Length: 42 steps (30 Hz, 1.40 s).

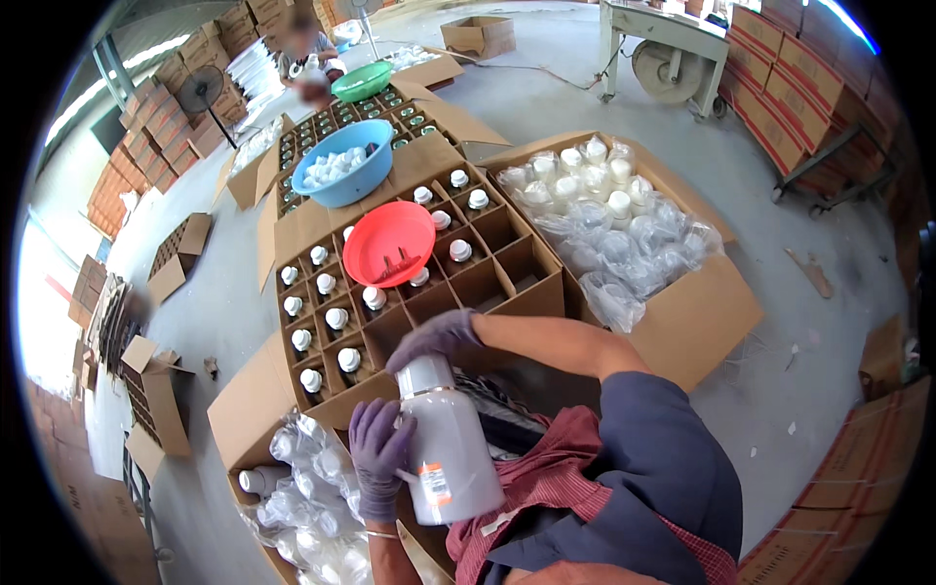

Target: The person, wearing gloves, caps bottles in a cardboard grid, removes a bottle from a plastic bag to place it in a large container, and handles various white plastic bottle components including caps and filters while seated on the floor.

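A large pale grey flask (pixel 451 453) stands tilted against my body, with a side handle and an orange-and-white label low on its side. My left hand (pixel 378 448), in a purple glove, holds it by the handle side. My right hand (pixel 434 337), also gloved, is closed over the white cap (pixel 423 374) at its top. Just beyond is a divided carton (pixel 390 327), with white-topped flasks standing in many of its cells and several cells at the right vacant. A red basin (pixel 409 230) with a few small dark-red pieces rests on the carton.
A blue basin (pixel 375 174) of white caps and a green basin (pixel 363 82) sit farther back, near another person (pixel 310 49). Cartons of plastic-wrapped flasks flank me at right (pixel 682 336) and near left (pixel 244 409). A loaded trolley (pixel 809 180) stands far right.
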{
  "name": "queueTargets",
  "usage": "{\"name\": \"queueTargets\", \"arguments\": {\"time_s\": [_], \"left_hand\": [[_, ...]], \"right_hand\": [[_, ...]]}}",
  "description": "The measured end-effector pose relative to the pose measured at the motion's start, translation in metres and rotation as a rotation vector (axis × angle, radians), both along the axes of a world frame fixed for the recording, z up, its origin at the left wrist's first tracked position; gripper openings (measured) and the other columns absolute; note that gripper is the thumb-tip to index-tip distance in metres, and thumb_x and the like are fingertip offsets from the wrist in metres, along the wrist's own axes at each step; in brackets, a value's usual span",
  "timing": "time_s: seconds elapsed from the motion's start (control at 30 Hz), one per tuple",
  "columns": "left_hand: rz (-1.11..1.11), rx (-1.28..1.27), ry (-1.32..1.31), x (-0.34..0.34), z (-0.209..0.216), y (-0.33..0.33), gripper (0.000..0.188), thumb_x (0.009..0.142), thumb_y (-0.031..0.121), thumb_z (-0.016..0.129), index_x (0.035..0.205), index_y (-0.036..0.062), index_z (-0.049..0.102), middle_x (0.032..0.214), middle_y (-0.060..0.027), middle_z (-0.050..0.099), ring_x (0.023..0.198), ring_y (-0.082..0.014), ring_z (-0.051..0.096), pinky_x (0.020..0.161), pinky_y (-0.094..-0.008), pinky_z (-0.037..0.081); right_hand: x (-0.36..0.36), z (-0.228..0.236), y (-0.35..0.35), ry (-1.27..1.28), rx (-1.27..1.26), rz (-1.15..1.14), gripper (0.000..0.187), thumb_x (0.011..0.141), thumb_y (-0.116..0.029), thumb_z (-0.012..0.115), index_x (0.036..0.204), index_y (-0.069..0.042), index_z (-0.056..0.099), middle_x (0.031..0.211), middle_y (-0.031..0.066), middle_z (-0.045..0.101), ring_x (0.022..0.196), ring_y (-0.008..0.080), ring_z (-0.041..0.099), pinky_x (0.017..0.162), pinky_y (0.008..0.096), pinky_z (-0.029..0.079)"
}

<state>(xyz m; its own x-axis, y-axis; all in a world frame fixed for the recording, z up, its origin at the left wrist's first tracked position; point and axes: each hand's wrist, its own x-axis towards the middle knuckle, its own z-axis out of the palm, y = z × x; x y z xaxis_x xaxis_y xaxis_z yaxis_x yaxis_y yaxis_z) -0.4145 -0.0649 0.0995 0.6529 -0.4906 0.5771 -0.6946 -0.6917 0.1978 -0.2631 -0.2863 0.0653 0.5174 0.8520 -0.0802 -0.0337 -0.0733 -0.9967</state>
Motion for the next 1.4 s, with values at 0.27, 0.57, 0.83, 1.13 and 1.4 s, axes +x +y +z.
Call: {"name": "queueTargets", "arguments": {"time_s": [0.27, 0.57, 0.83, 1.13, 1.4], "left_hand": [[0.009, 0.158, 0.164, -0.094, -0.092, 0.055, 0.043, 0.082, 0.01, 0.057, 0.124, 0.0072, 0.057, 0.129, -0.0167, 0.049, 0.12, -0.0372, 0.05, 0.104, -0.057, 0.037], [0.29, -0.503, 0.462, -0.05, -0.069, 0.096, 0.034, 0.093, 0.004, 0.051, 0.126, -0.0017, 0.054, 0.125, -0.0207, 0.057, 0.118, -0.0357, 0.053, 0.102, -0.0387, 0.041], [0.823, -0.928, 0.366, 0.025, -0.165, 0.289, 0.029, 0.097, 0.017, 0.054, 0.119, 0.0003, 0.062, 0.11, -0.0126, 0.067, 0.102, -0.0211, 0.062, 0.091, -0.0308, 0.047], [0.898, -0.888, 0.303, 0.118, -0.202, 0.332, 0.029, 0.098, 0.015, 0.05, 0.12, -0.0006, 0.061, 0.115, -0.0134, 0.066, 0.109, -0.0234, 0.06, 0.097, -0.032, 0.044], [0.682, -0.644, 0.255, 0.131, -0.134, 0.215, 0.032, 0.096, 0.005, 0.044, 0.123, -0.0017, 0.059, 0.124, -0.0165, 0.06, 0.117, -0.0305, 0.056, 0.102, -0.0377, 0.042]], "right_hand": [[-0.038, 0.04, 0.063, -0.586, -0.535, 0.392, 0.07, 0.086, -0.067, 0.048, 0.123, -0.009, 0.061, 0.116, 0.02, 0.065, 0.113, 0.0352, 0.059, 0.096, 0.0437, 0.045], [-0.051, 0.039, 0.051, -0.621, -0.394, 0.139, 0.056, 0.091, -0.046, 0.056, 0.13, -0.006, 0.052, 0.11, 0.0211, 0.063, 0.104, 0.0366, 0.061, 0.09, 0.0423, 0.048], [-0.021, 0.019, 0.088, -0.244, -0.227, -0.254, 0.035, 0.092, -0.013, 0.055, 0.124, 0.001, 0.058, 0.109, 0.0109, 0.064, 0.102, 0.0166, 0.061, 0.091, 0.0289, 0.047], [0.009, -0.018, 0.118, -0.066, -0.219, -0.365, 0.028, 0.092, -0.007, 0.052, 0.117, 0.002, 0.061, 0.103, 0.0093, 0.065, 0.096, 0.0147, 0.06, 0.087, 0.0269, 0.047], [0.051, -0.034, 0.092, -0.934, -0.434, -0.624, 0.019, 0.081, -0.005, 0.066, 0.1, -0.001, 0.063, 0.096, 0.0149, 0.063, 0.09, 0.0302, 0.061, 0.081, 0.0375, 0.049]]}}
